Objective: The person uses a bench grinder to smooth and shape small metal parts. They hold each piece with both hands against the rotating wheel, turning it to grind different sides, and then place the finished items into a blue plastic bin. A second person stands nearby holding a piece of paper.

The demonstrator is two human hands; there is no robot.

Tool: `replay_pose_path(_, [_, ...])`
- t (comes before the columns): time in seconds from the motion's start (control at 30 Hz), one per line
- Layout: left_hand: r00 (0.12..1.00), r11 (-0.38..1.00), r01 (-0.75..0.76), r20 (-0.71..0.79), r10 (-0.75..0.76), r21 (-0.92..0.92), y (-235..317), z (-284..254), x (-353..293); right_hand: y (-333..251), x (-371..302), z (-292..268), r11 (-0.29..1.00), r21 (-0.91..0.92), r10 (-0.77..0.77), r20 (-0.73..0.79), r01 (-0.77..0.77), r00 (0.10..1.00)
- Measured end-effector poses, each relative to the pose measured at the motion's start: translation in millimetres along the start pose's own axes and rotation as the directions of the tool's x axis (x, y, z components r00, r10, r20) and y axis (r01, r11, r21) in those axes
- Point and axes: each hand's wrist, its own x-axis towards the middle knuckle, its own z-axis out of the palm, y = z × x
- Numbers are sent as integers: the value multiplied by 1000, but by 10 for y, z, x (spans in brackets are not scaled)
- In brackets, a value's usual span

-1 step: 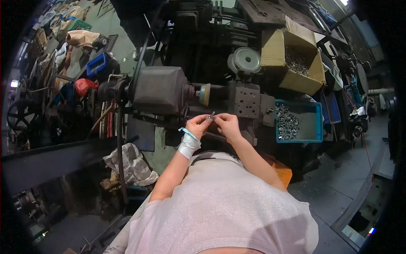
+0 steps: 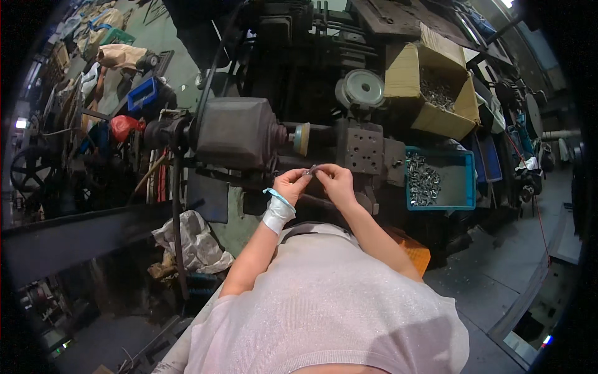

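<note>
My left hand [image 2: 291, 186] and my right hand [image 2: 337, 186] meet in front of the machine, their fingertips pinched around a small metal part [image 2: 311, 170]. Its shape is mostly hidden by the fingers. A white wrap and a light blue band circle my left wrist. Just beyond my hands, a lathe-like machine has a dark grey headstock [image 2: 230, 133] with a pale round wheel [image 2: 301, 139] on its spindle. Right of that wheel sits a block with several holes [image 2: 364, 149].
A teal bin [image 2: 471, 181] of shiny small metal parts stands to the right. Behind it, a cardboard box [image 2: 402, 71] holds more small pieces. A round dial-like disc [image 2: 363, 87] tops the machine. At lower left lies a crumpled white sack [image 2: 194, 240]; an orange crate [image 2: 416, 254] is beside my right arm.
My right fingers have shifted slightly over the small metal part, covering more of it. My left hand stays in the same place.
</note>
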Motion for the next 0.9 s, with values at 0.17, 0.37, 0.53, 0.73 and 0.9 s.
replay_pose_path(0.17, [992,934,-105,-24,121,342,-48,-41,51,-63,62,-13,987,156,29,111,-46,993])
replay_pose_path(0.37, [995,954,-88,-18,97,288,-48,6,170,20,206,57,997,70,15,24,-17,1000])
replay_pose_path(0.53, [995,970,-35,-78,55,239,-251,-64,416,59,388,129,998,38,61,-39,-59,997])
replay_pose_path(0.73, [983,992,74,-175,-55,99,-185,35,480,44,506,200,996,38,85,-93,-82,992])
replay_pose_path(0.9, [980,996,41,-196,-25,79,-193,57,509,7,504,240,996,-14,81,-130,-83,988])
